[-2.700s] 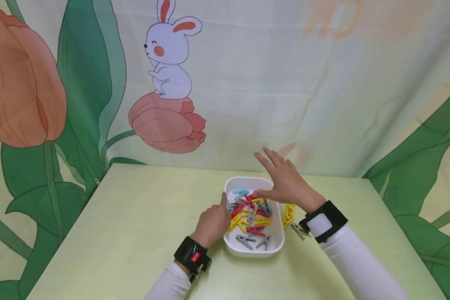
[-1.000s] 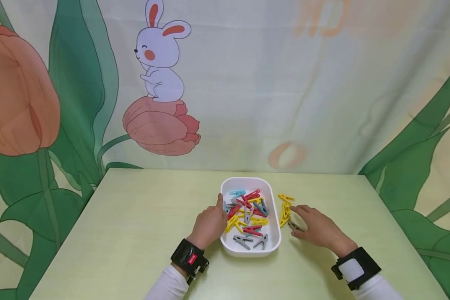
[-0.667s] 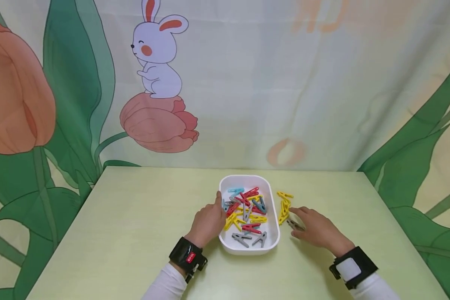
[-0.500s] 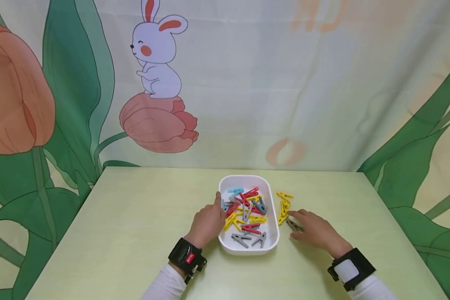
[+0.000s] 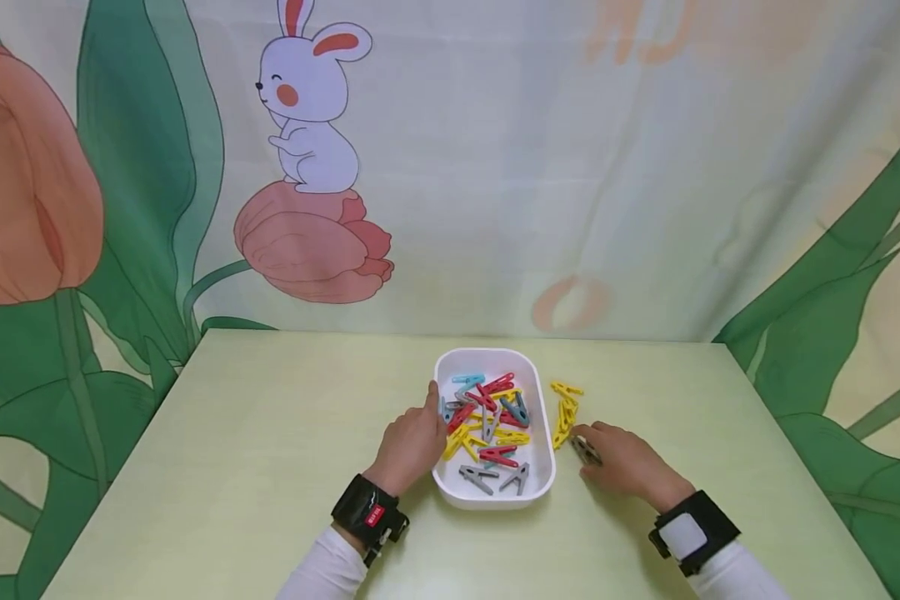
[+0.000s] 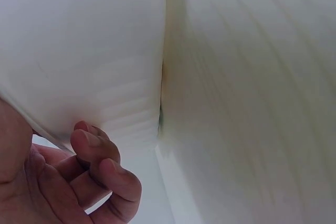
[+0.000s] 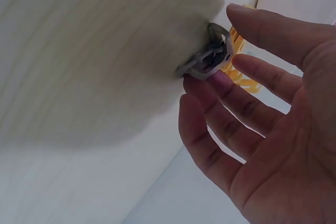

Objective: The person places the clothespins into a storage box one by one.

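A white tub holds several clothespins in red, yellow, grey and blue. My left hand grips the tub's left side; in the left wrist view its curled fingers lie against the outer wall. Just right of the tub, my right hand is around a grey clothespin. In the right wrist view, fingertips meet that clothespin from below, while the thumb stands a little apart from it.
A small heap of yellow clothespins lies along the tub's right side, just beyond the right hand. The pale table ends at a printed curtain with a rabbit and tulips.
The right hand came from above the tub down to the grey clothespin, and its fingers have drawn closer around it. The left hand stays at the tub's side.
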Demonstrator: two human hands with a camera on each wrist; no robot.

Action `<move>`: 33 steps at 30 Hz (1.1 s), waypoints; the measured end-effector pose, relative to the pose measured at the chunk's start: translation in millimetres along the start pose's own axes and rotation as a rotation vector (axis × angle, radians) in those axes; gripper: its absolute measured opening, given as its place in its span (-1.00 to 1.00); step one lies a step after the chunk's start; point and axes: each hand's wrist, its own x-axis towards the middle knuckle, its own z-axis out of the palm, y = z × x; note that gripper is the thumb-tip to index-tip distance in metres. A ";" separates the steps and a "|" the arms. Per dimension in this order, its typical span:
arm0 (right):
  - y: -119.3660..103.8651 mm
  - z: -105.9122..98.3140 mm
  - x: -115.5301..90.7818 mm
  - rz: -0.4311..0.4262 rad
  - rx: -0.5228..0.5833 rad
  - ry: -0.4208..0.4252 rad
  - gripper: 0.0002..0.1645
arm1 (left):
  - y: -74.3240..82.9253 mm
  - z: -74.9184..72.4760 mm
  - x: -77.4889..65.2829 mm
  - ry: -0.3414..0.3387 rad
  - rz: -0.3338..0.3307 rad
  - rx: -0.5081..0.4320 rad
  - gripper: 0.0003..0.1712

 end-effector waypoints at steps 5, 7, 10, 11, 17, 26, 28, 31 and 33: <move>-0.3 -1.2 0.1 -0.003 0.015 0.018 -0.40 | -1.5 -3.9 0.4 -0.005 0.009 0.007 -0.25; 0.6 -1.0 -0.8 0.005 0.024 0.025 -0.44 | -1.5 -4.8 -0.1 -0.009 0.014 0.006 -0.25; 2.4 -1.4 -1.3 -0.001 0.034 0.047 -0.58 | -0.8 -5.6 -0.4 -0.006 0.019 0.011 -0.25; 3.1 -1.5 -1.2 -0.004 0.034 0.057 -0.62 | -0.5 -5.8 -0.4 -0.006 0.019 0.009 -0.25; 6.0 -2.3 0.1 0.011 0.000 0.078 -0.75 | 2.2 -5.5 1.1 -0.021 0.013 -0.003 -0.24; 5.9 1.6 1.5 0.060 0.007 0.046 -0.80 | 1.0 -3.8 -1.9 -0.026 -0.002 -0.010 -0.24; 6.1 2.3 0.3 0.051 0.002 0.049 -0.77 | 0.2 -3.0 -1.9 -0.023 0.000 -0.014 -0.24; 6.8 2.8 -0.7 0.034 -0.005 0.053 -0.76 | -0.1 -2.2 -1.3 -0.017 0.002 -0.020 -0.24; 7.3 2.3 -1.5 0.025 -0.009 0.053 -0.77 | -0.2 -1.7 -0.8 -0.016 0.001 -0.022 -0.25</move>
